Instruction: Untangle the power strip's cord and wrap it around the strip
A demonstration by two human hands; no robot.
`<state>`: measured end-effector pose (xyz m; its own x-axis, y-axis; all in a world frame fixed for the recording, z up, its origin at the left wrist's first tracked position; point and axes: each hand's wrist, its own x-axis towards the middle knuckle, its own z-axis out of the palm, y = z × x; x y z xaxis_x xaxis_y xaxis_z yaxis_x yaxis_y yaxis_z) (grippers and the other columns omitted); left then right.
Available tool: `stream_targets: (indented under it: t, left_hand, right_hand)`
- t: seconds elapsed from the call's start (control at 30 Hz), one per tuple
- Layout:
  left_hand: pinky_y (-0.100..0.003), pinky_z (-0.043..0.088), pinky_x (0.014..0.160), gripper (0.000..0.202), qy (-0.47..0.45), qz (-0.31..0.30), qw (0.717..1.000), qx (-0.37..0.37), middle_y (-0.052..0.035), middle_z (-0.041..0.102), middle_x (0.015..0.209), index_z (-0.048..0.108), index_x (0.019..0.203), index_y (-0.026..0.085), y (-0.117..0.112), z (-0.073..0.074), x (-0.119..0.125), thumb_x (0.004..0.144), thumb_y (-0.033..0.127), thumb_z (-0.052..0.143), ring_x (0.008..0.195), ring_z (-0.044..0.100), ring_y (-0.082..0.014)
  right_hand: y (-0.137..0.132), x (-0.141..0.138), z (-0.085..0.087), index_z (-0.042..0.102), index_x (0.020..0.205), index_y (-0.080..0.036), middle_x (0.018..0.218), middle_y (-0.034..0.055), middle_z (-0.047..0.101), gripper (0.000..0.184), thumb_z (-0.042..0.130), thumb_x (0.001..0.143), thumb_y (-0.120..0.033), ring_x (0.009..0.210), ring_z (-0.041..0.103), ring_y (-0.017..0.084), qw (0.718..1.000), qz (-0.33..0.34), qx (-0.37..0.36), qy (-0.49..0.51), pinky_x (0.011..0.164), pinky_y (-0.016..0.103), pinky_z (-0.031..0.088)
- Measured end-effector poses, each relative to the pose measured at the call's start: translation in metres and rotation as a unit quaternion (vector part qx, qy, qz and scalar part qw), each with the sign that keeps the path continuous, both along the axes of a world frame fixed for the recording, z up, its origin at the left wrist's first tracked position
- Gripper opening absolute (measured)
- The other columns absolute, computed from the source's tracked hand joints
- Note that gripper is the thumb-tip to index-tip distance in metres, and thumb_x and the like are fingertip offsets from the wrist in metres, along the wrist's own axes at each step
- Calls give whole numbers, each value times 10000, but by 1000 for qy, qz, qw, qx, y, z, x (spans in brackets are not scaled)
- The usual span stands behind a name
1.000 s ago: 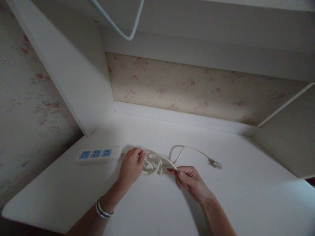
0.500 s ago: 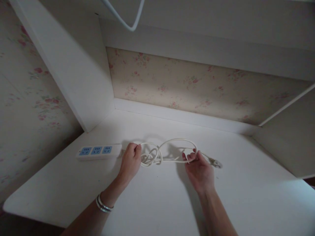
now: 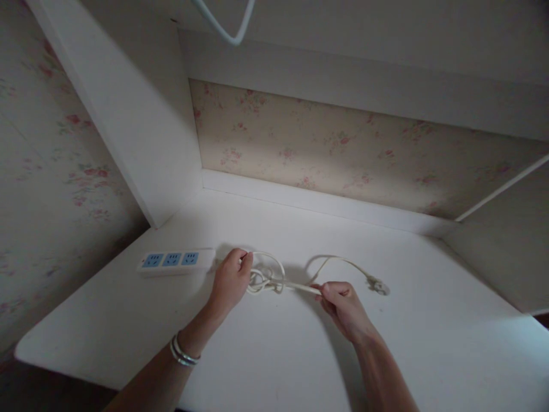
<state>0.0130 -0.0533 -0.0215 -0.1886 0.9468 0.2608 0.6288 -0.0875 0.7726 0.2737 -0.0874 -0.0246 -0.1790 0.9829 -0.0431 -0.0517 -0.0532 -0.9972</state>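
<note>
A white power strip point(image 3: 175, 261) with three blue sockets lies on the white desk point(image 3: 274, 349), left of centre. Its cream cord point(image 3: 268, 277) is bunched in loose loops right of the strip. My left hand point(image 3: 230, 281), with bracelets on the wrist, pinches the coil at its left end. My right hand point(image 3: 343, 307) grips a straight stretch of the cord pulled to the right of the coil. Past my right hand the cord arcs up and ends in a plug point(image 3: 378, 285) lying on the desk.
A white upright panel point(image 3: 141, 131) stands at the left and another slanted panel point(image 3: 506, 246) at the right. Floral wallpaper point(image 3: 334, 149) backs the desk under an overhead shelf point(image 3: 364, 63). A pale cable point(image 3: 227, 28) hangs from above.
My right hand has dropped the raised loop, slid along the cord and pulled it taut low over the desk. The coil has shrunk. My left hand stays on the coil.
</note>
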Motion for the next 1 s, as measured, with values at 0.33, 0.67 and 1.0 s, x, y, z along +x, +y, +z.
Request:
stream_targets:
  t: [0.33,0.67,1.0]
  left_hand:
    - [-340,425,923,254,95,-61,986,126,-56,653,1052,631,1064,209,-3,-7,-3,927,253,421,1019,570,-195]
    - [-388,405,949,497,213,-150,959,112,-100,641,1100,462,1367,191,-10,1,1,920,407,465,1041,541,-242]
    - [-303,426,842,334,202,-30,977,66,-68,713,909,676,1103,237,-3,-1,-9,941,371,416,903,621,-213]
  right_hand:
    - [-9,-9,21,676,1146,-245,912,45,672,337,685,819,-327,741,585,130,992,42,-31,117,715,278,434]
    - [-11,-11,17,709,981,-356,673,-29,603,337,792,655,-372,463,376,73,969,-37,24,245,479,242,327]
    - [-19,17,9,672,964,-459,457,-101,262,353,756,622,-475,375,92,55,947,-134,123,265,434,272,208]
